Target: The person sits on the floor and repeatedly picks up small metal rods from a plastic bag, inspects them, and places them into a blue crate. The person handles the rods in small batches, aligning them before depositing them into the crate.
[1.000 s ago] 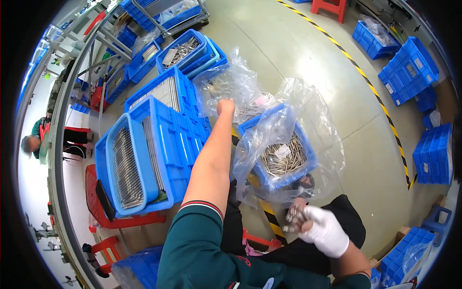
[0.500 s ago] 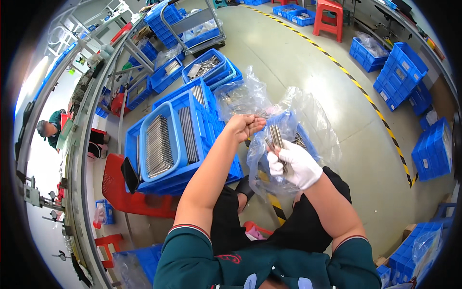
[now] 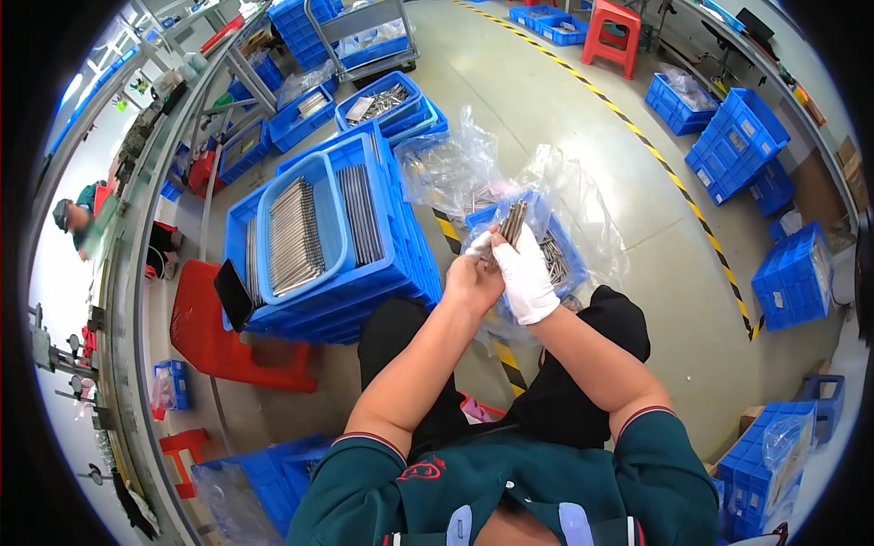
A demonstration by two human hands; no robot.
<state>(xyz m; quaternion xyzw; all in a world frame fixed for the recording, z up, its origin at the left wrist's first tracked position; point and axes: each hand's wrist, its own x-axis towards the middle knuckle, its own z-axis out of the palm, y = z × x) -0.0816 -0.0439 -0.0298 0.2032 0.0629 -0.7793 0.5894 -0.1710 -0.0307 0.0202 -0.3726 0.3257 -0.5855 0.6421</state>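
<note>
A bundle of short, slim metal rods (image 3: 513, 220) stands tilted between my two hands. My right hand (image 3: 530, 280), in a white glove, is closed around the bundle. Against its lower end press the fingers of my bare left hand (image 3: 475, 282), partly hidden by the glove. Just beyond both hands is a blue bin (image 3: 580, 262) lined with a clear plastic bag (image 3: 596, 223). Loose metal rods (image 3: 553, 255) lie inside it. To the left, a light blue tray (image 3: 339, 241) holds a neat row of metal rods (image 3: 296, 237) and rests on stacked blue crates (image 3: 387, 273).
A red stool (image 3: 214, 332) and a dark flat panel (image 3: 234, 296) are beside the crates. Farther off stand a bin of metal parts (image 3: 382, 102) and a trolley (image 3: 369, 41). Yellow-black tape (image 3: 669, 164) crosses the floor. Another person (image 3: 86, 218) is at the left bench.
My left hand has come down and right, from above the bin to the bundle in my right hand. The right hand has drawn slightly left and up with the rods.
</note>
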